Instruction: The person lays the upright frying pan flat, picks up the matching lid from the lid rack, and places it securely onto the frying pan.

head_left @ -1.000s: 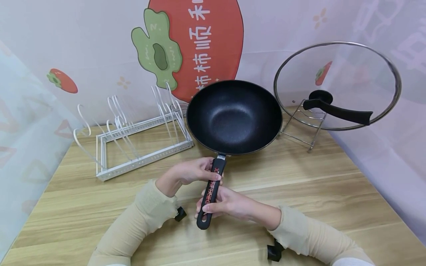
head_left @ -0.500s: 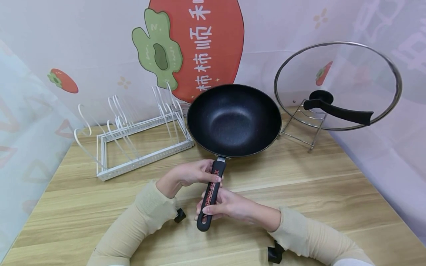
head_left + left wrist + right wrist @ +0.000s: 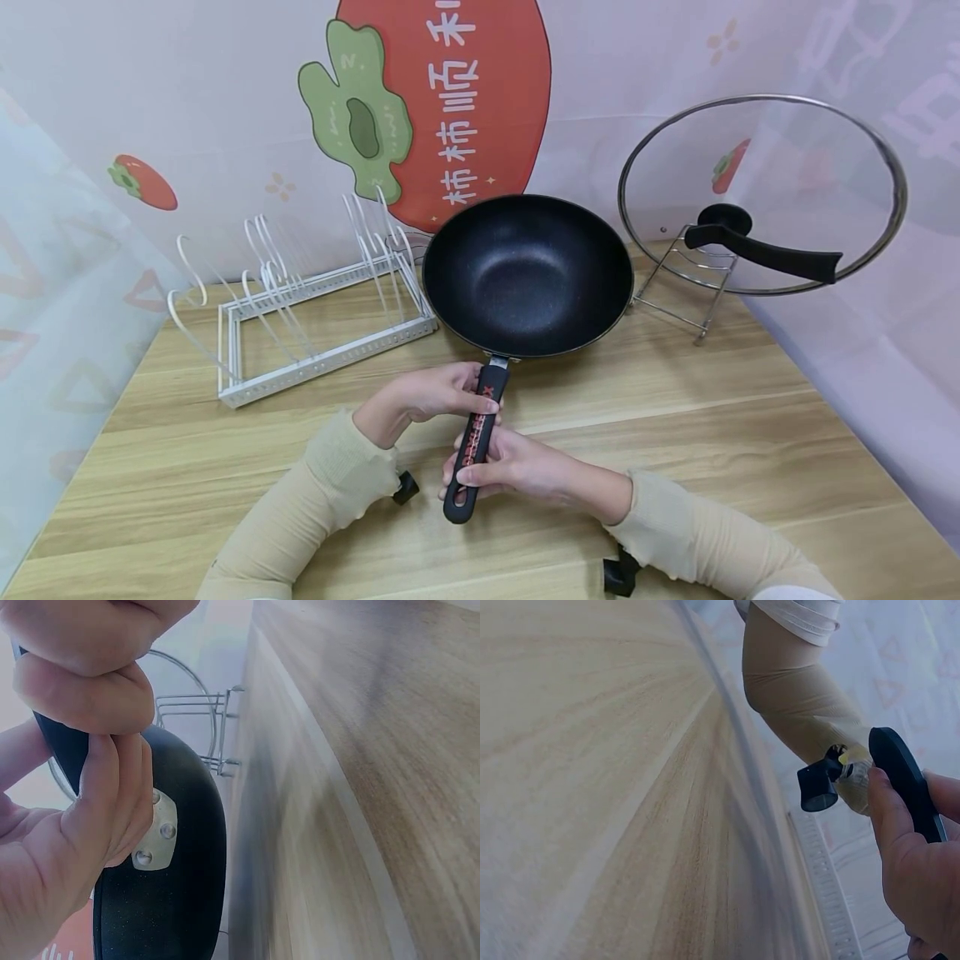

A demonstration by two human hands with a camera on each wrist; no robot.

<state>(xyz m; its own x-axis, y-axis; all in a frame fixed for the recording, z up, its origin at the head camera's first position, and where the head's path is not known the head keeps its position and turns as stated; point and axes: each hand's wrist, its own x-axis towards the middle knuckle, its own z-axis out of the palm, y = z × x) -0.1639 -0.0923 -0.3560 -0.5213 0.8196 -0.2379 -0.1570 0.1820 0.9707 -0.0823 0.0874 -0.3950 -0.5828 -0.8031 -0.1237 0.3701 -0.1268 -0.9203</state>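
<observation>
A black wok (image 3: pixel 528 279) with a long black handle is held up over the table, its dark inside facing my head camera. My left hand (image 3: pixel 435 392) grips the handle near the pan, thumb on top and fingers beneath. Lower down, my right hand (image 3: pixel 525 467) grips the same handle near its holed end, thumb across the top. In the left wrist view, the wok's underside (image 3: pixel 176 900) shows a riveted metal bracket (image 3: pixel 157 832) beside the curled fingers. The right wrist view has the handle's end (image 3: pixel 904 780) between thumb and fingers of the right hand (image 3: pixel 922 877).
On the left stands a white rack (image 3: pixel 322 362) with upright looped dividers. At the right a glass lid (image 3: pixel 810 183) with a black handle leans in a small wire stand (image 3: pixel 675 317). Printed cloth (image 3: pixel 225 100) hangs behind the wooden table (image 3: pixel 675 417).
The wok has come down slightly, its rim now lower against the backdrop. Both hands keep their grip on the handle and have hardly moved.
</observation>
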